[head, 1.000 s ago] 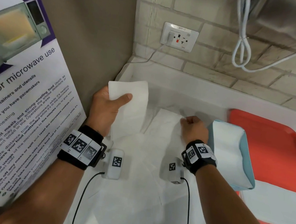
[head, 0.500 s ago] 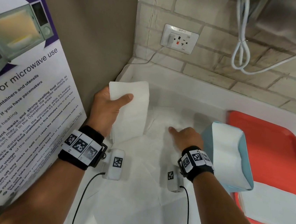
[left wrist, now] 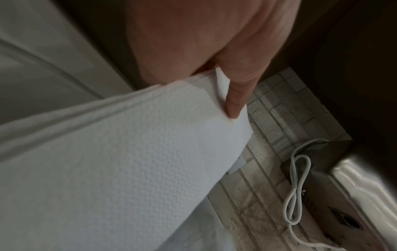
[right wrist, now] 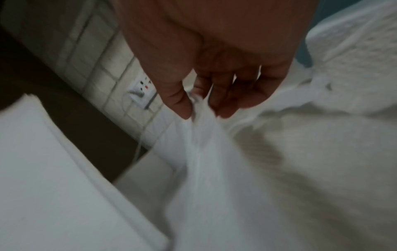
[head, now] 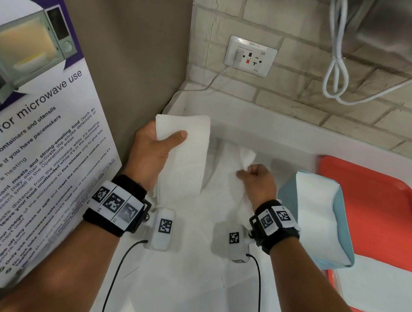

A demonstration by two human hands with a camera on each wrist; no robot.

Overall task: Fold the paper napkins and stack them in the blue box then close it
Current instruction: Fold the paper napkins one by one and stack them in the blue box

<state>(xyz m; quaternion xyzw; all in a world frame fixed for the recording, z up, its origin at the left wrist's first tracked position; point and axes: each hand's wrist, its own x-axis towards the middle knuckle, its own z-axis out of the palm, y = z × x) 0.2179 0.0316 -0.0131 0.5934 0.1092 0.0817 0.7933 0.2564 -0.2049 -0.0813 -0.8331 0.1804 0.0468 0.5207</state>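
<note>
blue box (head: 340, 220) full of napkins (head: 318, 213)

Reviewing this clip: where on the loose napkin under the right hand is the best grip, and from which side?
At its raised far edge, from above. The loose napkin lies flat elsewhere, so only that lifted edge offers a pinch; the right hand already pinches it there between thumb and fingertips.

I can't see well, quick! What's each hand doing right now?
Left hand: closed on a folded napkin stack.
Right hand: pinching a loose napkin off the counter.
</note>
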